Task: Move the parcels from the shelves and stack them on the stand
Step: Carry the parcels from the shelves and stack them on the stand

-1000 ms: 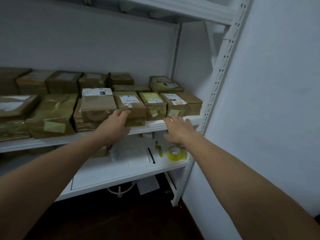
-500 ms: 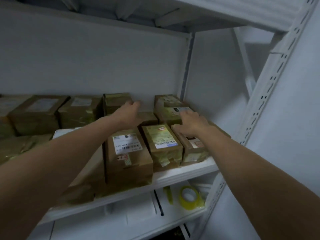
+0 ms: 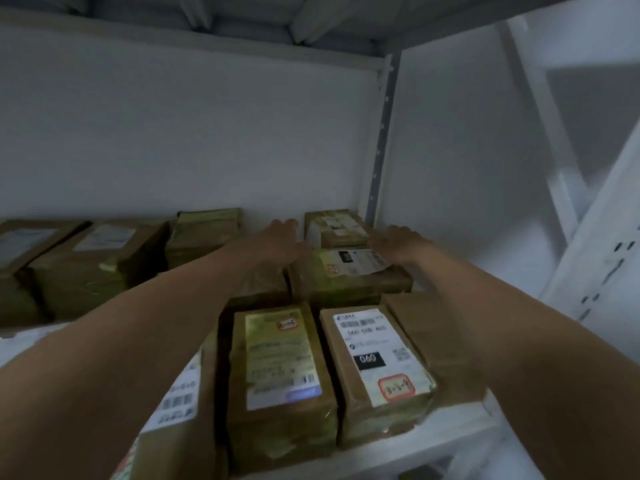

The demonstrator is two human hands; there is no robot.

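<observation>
both left hand (image 3: 277, 241) and right hand (image 3: 395, 241) flank parcel (image 3: 337, 230).

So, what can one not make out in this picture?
1. Head view: whether the left hand and right hand touch the rear parcel; motion blur hides it.
2. Head view: front-left parcel, mostly covered by the left forearm and cut by the bottom edge.
3. Head view: the stand, outside the frame.
</observation>
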